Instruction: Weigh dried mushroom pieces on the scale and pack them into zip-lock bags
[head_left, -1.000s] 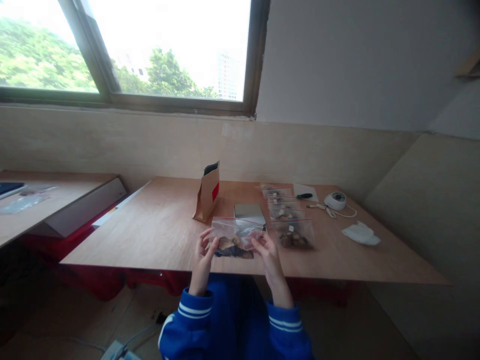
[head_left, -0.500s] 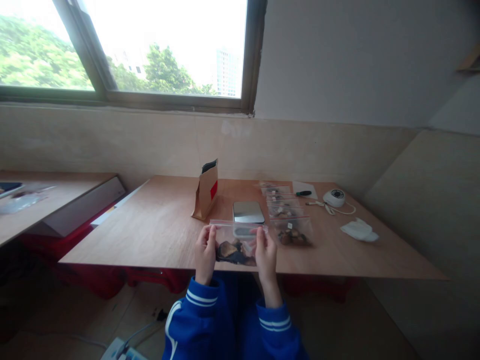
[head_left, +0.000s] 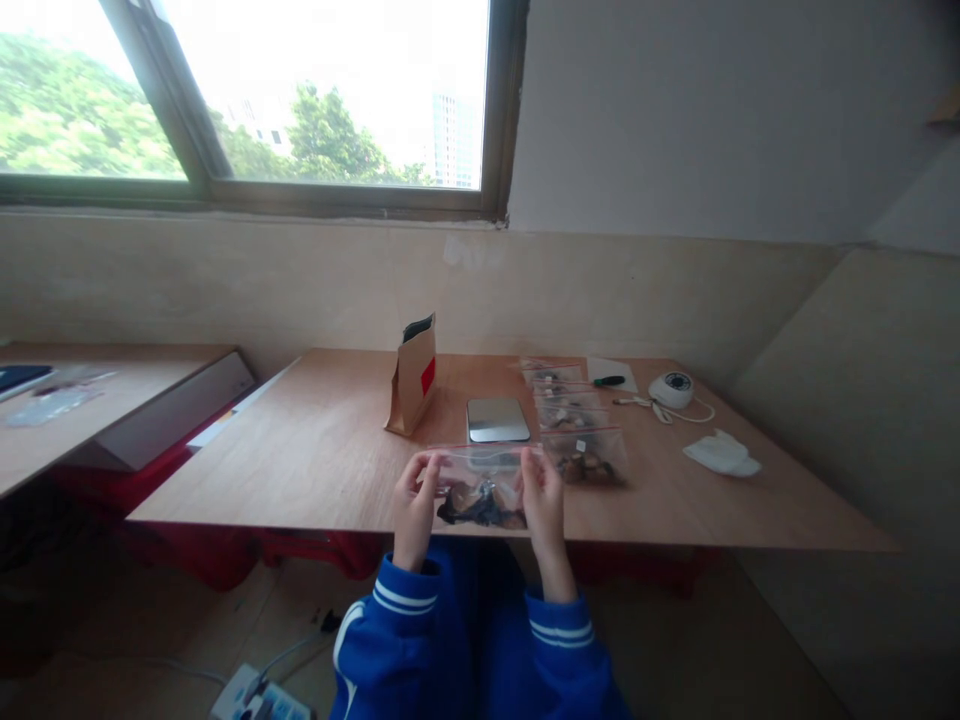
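I hold a clear zip bag [head_left: 481,490] with dark dried pieces in its bottom, upright over the near edge of the wooden table [head_left: 322,450]. My left hand [head_left: 414,500] pinches the bag's top left corner. My right hand [head_left: 541,500] pinches its top right corner. Both hands are closed on the red-striped seal strip. Behind the bag lies a small flat silver scale [head_left: 496,419].
A brown paper pouch [head_left: 412,376] with a red label stands behind the scale. Several filled zip bags [head_left: 574,425] lie in a row to the right. Further right are a green-handled tool [head_left: 609,381], a round white device [head_left: 670,389] with cord, and a white cloth [head_left: 721,453]. A second table [head_left: 112,395] stands at left.
My hands shifted from the bag's sides up to its top corners and pulled it slightly nearer. The view moved a little.
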